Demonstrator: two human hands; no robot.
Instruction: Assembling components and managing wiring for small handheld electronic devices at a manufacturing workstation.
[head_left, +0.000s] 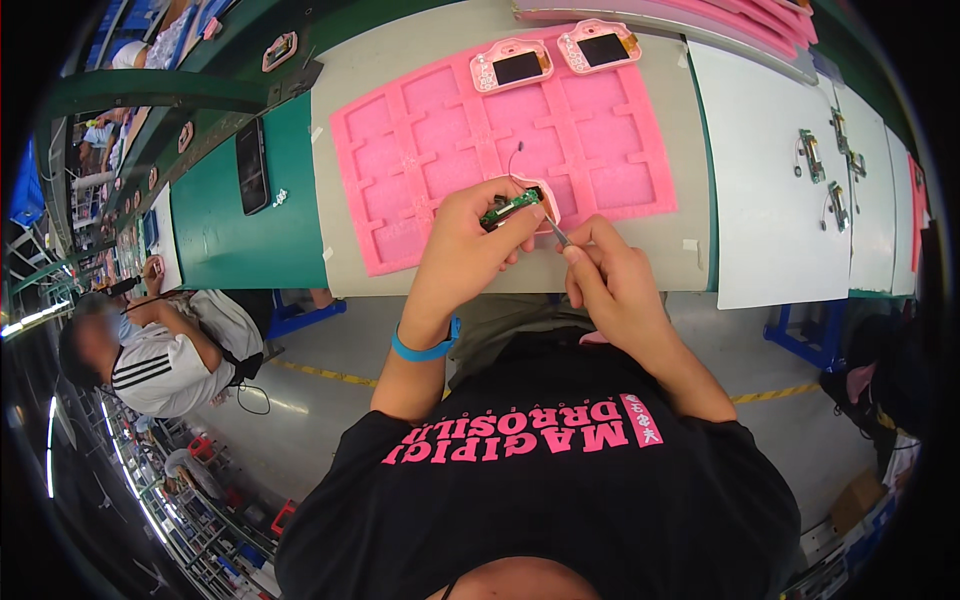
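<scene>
My left hand (pixel 472 248) is closed around a small pink casing (pixel 549 197) with a green circuit board (pixel 512 209) in or over it. A thin dark wire with a small tip rises from the board. In my right hand (pixel 618 278), pinched between thumb and fingers, are metal tweezers (pixel 558 233). Their tips reach the edge of the casing beside the board; exactly what they touch is too small to tell. Both hands are over the near edge of a pink foam tray (pixel 408 165), where two pink casings with dark screens (pixel 517 67) (pixel 601 50) lie along the far side.
Several loose circuit boards with wires (pixel 838 205) lie on a white sheet (pixel 765 230) at the right. A black phone (pixel 253 165) and small white parts (pixel 280 198) rest on the green mat at left. Pink trays (pixel 770 30) are stacked at far right. Another person (pixel 185 355) sits at left.
</scene>
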